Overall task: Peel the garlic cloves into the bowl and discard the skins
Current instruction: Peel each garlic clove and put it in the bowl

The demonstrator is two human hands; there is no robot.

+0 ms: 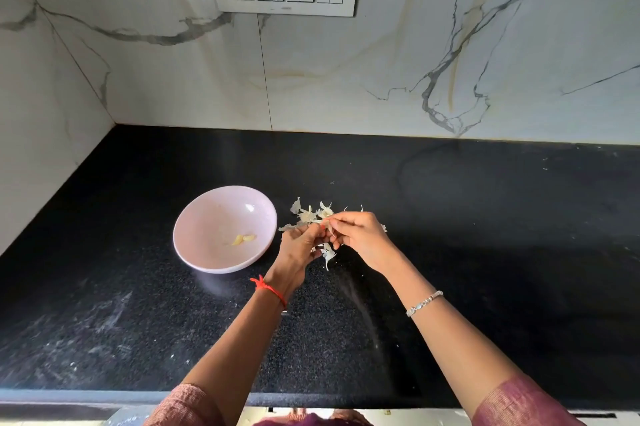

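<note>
Black bench point(485, 252) under marble wall: left hand point(299, 249) and right hand point(360, 235) pinch a mostly hidden garlic clove point(329, 231) together, just right of the bowl point(194, 218) holding peeled cloves point(243, 239); skins point(308, 212) lie just behind.

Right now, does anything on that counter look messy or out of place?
Yes: papery garlic skins lie scattered on the black counter right of the bowl, around the left hand and right hand. Pale dusty smears mark the counter's front left. The bowl stands upright.
</note>
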